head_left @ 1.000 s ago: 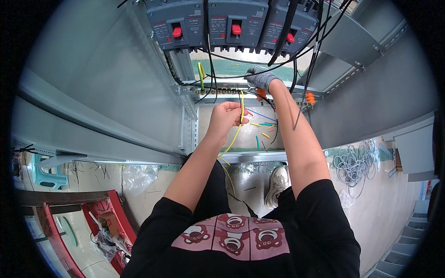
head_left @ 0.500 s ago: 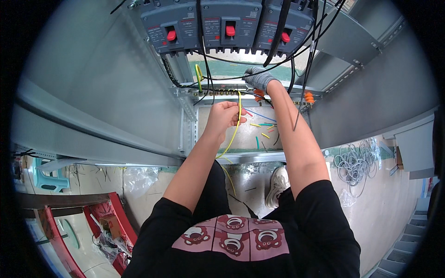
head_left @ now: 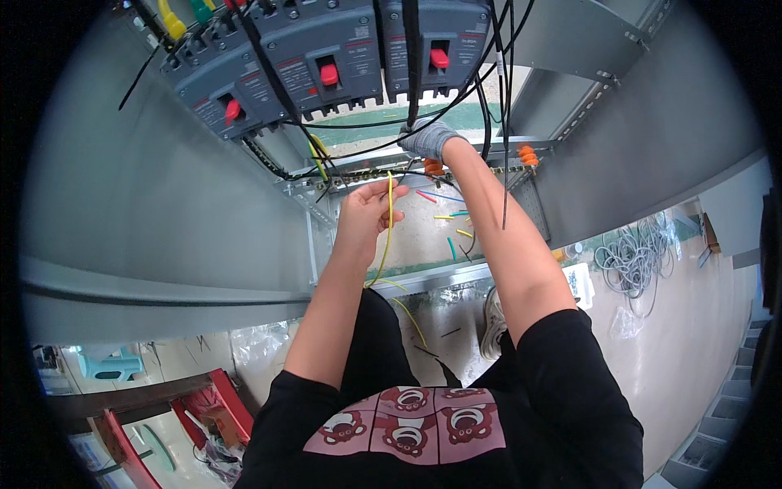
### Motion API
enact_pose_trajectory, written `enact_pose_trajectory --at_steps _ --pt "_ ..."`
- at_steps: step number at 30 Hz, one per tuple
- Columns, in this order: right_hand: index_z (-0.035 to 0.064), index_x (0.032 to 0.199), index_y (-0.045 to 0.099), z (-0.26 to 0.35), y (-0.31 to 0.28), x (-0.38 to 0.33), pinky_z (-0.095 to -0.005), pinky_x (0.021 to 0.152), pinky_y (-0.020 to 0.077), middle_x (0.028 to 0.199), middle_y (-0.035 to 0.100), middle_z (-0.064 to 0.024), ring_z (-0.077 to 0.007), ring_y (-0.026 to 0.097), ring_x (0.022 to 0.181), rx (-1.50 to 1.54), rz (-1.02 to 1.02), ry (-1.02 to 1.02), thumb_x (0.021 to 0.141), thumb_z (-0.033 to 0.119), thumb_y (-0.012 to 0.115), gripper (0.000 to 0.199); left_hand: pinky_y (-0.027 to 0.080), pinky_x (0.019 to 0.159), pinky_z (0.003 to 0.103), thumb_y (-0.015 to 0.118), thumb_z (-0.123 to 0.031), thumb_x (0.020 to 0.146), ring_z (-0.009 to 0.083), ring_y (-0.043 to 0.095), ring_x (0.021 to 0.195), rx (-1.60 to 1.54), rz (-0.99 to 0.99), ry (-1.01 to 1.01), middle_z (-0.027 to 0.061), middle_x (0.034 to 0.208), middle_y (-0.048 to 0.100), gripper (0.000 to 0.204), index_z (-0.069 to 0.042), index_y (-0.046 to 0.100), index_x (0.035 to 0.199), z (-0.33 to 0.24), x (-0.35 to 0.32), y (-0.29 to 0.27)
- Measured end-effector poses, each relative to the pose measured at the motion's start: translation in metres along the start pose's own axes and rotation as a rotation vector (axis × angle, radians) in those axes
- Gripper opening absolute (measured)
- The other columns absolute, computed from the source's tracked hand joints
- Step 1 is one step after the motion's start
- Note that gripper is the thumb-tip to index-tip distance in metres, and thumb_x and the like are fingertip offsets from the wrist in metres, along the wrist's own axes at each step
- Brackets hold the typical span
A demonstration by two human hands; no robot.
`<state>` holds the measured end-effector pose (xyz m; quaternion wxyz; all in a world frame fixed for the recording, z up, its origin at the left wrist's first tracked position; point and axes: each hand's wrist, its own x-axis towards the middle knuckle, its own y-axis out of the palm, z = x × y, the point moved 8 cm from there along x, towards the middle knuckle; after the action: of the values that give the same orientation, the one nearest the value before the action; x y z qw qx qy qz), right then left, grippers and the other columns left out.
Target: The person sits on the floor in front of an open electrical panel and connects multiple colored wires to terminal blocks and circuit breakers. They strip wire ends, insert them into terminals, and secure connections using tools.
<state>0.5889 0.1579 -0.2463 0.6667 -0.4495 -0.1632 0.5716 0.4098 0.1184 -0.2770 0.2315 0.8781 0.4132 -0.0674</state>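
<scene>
- Looking down into an open grey metal cabinet (head_left: 147, 187), the view now sits closer and tilted further up than a second ago: the three grey circuit breakers (head_left: 326, 69) with red toggles fill the top edge, where earlier they sat smaller and higher.
- The left hand (head_left: 366, 213) has kept its place just below the perforated metal rail (head_left: 358, 173); its fingers are pinched shut on the yellow wire (head_left: 389, 220), as they were a second ago.
- The wire runs up from the pinch toward the rail and hangs down past the wrist, curving toward the cabinet's lower front edge; the held stretch lies between thumb and forefinger, with only a short length above the grip.
- The right hand (head_left: 428, 140), in a grey glove, reaches higher, to the rail beside the orange terminal caps (head_left: 434, 167). It is curled among the black cables (head_left: 489, 73); whether it grips anything I cannot tell.
- Since neither hand has shifted much, I judge the wire is still being steadied at the rail rather than freshly placed.
- Short offcuts of coloured sleeving (head_left: 452, 220) lie on the cabinet floor behind the hands, well apart from the grip.
- A coil of grey cable (head_left: 631, 261) lies on the room floor by the cabinet's right side.
</scene>
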Motion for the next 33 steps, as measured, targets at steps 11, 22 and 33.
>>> enact_pose_trajectory --at_steps 11,22,33 --pt "0.0062 0.098 0.067 -0.017 0.019 0.034 -0.0403 0.073 0.0504 0.089 0.066 -0.0185 -0.0312 0.064 0.075 0.002 0.067 -0.101 0.076 0.026 0.055 0.032 0.043 0.048 0.018 0.051 -0.014 0.094 0.0114 0.063 0.056 0.310 -0.161 0.329 0.0096 0.097 0.068 0.018 -0.001 0.058 0.104 -0.029 -0.014 0.005" --pt "0.0089 0.102 0.067 -0.015 0.010 0.023 -0.0391 0.079 0.0495 0.093 0.067 -0.0174 -0.0336 0.064 0.085 -0.065 0.049 -0.055 0.077 0.027 0.053 0.034 0.046 0.047 0.023 0.050 -0.009 0.093 0.0105 0.061 0.051 0.453 -0.338 0.471 0.0109 0.090 0.068 0.018 0.003 0.060 0.101 -0.038 -0.026 0.004" --pt "0.0067 0.097 0.067 0.001 0.006 -0.002 -0.0396 0.074 0.0495 0.084 0.067 -0.0177 -0.0323 0.063 0.077 0.087 0.049 -0.004 0.079 0.031 0.055 0.032 0.044 0.048 0.022 0.051 0.000 0.090 0.0080 0.056 0.052 0.527 -0.362 0.601 0.0043 0.074 0.059 0.023 -0.004 0.063 0.109 -0.011 -0.048 -0.003"
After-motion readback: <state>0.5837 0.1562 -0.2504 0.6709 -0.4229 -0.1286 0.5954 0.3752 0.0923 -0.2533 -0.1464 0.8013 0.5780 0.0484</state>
